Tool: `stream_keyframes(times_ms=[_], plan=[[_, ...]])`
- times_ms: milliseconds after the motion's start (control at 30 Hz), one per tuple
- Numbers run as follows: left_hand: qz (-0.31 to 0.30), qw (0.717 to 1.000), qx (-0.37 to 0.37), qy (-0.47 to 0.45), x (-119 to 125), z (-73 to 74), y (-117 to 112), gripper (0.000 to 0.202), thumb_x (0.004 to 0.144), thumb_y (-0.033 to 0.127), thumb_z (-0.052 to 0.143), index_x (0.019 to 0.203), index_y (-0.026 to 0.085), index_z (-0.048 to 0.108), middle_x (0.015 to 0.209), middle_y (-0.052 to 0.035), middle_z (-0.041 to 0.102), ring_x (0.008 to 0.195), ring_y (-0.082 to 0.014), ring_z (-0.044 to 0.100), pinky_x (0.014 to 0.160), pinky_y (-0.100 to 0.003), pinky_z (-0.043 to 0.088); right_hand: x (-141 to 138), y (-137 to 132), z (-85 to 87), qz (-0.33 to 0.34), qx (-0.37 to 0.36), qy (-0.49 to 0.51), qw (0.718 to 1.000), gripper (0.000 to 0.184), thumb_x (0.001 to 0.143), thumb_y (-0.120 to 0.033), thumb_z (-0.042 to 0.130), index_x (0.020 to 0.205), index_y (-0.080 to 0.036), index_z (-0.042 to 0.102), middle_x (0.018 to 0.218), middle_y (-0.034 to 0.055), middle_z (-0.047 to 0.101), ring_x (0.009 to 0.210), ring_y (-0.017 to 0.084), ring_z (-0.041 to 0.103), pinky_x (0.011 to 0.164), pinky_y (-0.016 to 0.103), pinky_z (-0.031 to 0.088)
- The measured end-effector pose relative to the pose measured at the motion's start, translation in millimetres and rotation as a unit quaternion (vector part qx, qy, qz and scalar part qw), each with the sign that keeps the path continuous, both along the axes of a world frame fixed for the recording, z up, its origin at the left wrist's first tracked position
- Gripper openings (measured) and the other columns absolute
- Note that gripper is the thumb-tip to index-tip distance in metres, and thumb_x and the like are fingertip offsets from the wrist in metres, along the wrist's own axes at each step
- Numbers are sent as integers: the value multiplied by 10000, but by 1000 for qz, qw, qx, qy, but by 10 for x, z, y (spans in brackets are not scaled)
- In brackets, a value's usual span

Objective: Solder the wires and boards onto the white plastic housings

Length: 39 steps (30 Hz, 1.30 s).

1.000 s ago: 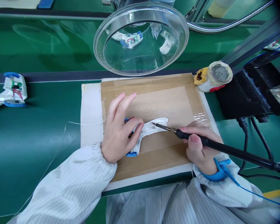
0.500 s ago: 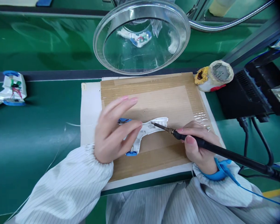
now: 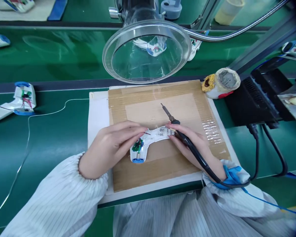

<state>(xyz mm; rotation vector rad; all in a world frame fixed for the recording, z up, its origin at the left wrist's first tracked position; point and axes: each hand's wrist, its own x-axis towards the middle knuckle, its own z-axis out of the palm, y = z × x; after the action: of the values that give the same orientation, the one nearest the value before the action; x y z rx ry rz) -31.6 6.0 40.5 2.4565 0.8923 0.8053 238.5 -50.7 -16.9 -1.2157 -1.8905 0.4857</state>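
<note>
White plastic housing (image 3: 159,134) under left hand (image 3: 111,148), soldering iron (image 3: 199,160) in right hand (image 3: 192,144)

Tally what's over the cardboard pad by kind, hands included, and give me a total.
White plastic housing: 1
Soldering iron: 1
Hands: 2, the left hand and the right hand
Total: 4

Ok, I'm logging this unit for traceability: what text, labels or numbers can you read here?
Sticker with barcode-like marks on the white plastic housing: too small to read.
Printing on the clear tape on the cardboard: too blurred to read.
Nothing else legible.
</note>
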Motion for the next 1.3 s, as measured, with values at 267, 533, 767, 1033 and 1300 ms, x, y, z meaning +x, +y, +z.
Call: stream_keyframes(times_ms=[267, 533, 767, 1033, 1300], plan=[[-1, 962, 233, 140, 203, -61, -52, 241, 1039, 78, 541, 1036, 191, 753, 954, -39, 801, 750, -181, 728, 584, -310, 544, 13, -4, -31, -3, -13, -7, 1000, 434, 1038, -160, 659, 1441, -317, 634, 1265, 31, 803, 1097, 210, 810, 951, 310, 680], [89, 995, 46, -2, 332, -355, -121, 137, 980, 153, 656, 915, 204, 764, 1311, -148, 649, 1221, -318, 619, 1003, -520, 535, 17, -43, 40, -18, 1, 25, 1000, 405, 1050, -162, 645, 1414, -339, 651, 1217, 16, 819, 1103, 210, 806, 934, 330, 675], [88, 995, -44, -25, 330, -394, -118, 131, 1000, 173, 635, 929, 197, 741, 1351, -140, 597, 1290, -296, 611, 1063, -482, 535, 139, -190, 107, -77, 90, 149, 982, 202, 1075, -395, 624, 1117, -296, 795, 742, 4, 763, 586, 197, 700, 545, 368, 578], [80, 996, -30, -30, 343, -404, -107, 124, 1002, 162, 638, 936, 188, 740, 1354, -145, 601, 1287, -290, 622, 1080, -475, 528, 113, -165, 110, -36, 72, 129, 988, 154, 1058, -312, 647, 1093, -277, 792, 703, -8, 740, 549, 166, 637, 500, 330, 514], [79, 996, -25, -27, 344, -418, -103, 121, 1003, 162, 641, 942, 185, 743, 1337, -149, 606, 1277, -286, 624, 1060, -461, 525, 129, -168, 114, -34, 63, 126, 989, 158, 1063, -318, 639, 1098, -289, 790, 766, -5, 778, 564, 163, 660, 519, 334, 538]])
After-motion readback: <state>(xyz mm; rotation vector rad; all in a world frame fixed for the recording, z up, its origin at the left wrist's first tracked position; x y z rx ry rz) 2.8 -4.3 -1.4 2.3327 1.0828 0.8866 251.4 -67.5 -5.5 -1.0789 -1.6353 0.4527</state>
